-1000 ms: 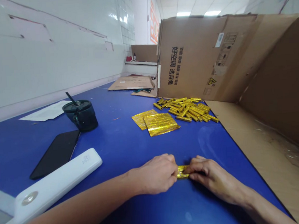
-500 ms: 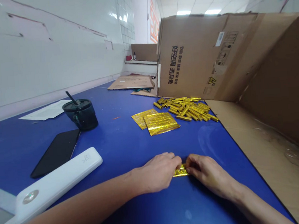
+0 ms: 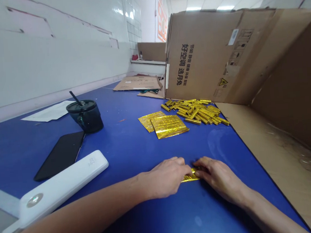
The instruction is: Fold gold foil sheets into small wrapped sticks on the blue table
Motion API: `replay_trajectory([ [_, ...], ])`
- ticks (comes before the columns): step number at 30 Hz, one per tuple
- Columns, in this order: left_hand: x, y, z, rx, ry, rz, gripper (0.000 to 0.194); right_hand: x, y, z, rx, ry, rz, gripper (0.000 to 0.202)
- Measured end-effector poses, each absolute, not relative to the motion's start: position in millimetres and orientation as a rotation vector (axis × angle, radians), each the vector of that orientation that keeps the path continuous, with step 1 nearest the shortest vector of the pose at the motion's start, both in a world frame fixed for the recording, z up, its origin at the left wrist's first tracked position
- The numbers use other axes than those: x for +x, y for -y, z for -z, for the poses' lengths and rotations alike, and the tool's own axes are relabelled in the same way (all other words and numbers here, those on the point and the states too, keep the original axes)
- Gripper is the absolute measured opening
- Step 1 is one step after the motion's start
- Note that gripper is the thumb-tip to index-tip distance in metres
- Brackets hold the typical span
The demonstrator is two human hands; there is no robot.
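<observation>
Fingers of the left hand (image 3: 169, 177) are bent inward and rest on one end of a narrow gold foil strip (image 3: 190, 177); with the thumb hidden, I cannot tell whether they pinch it. Opposite them, on my right, the right hand (image 3: 221, 177) pinches the other end between thumb and forefinger. Strip and fingertips sit low over the blue table (image 3: 131, 147), the foil showing in the narrow gap between the hands.

Just beyond the fingers I see two gold foil sheets (image 3: 170, 126), one overlapping the other. Farther out, past the right fingers, lies a loose pile of gold foil tubes (image 3: 195, 112), and behind it a large cardboard box (image 3: 207, 60) with printed characters.

Well left of the fingers I have a white elongated device (image 3: 66, 186) with a round button, a black smartphone (image 3: 60, 156) just past it, and a dark lidded mug (image 3: 89, 118) with a straw.
</observation>
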State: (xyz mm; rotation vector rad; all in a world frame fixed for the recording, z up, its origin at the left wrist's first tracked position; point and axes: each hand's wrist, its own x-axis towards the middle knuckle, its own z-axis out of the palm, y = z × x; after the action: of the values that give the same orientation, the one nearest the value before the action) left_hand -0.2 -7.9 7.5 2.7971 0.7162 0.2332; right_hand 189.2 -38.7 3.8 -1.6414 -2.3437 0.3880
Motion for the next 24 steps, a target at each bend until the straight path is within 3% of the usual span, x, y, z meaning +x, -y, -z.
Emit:
replay_trajectory([
  [6, -1.6, 9.7, -11.5, 2.770, -0.704, -0.252, 0.021, 188.1, 38.8, -6.0, -1.631, 2.296, -0.451, 0.008],
  [12, -0.8, 11.2, -6.2, 2.835, -0.703, -0.241, 0.004, 193.1, 39.6, -4.3, -1.562, 2.335, -0.451, 0.012],
  [16, 0.2, 10.9, -7.1, 2.878, -0.703, -0.238, 0.009, 199.4, 44.2, -7.8, -1.496, 2.393, -0.486, 0.006],
  [24, -1.2, 9.2, -10.1, 2.842, -0.729, -0.236, 0.015, 198.7, 47.3, -10.2, -1.488, 2.464, -0.368, 0.019],
])
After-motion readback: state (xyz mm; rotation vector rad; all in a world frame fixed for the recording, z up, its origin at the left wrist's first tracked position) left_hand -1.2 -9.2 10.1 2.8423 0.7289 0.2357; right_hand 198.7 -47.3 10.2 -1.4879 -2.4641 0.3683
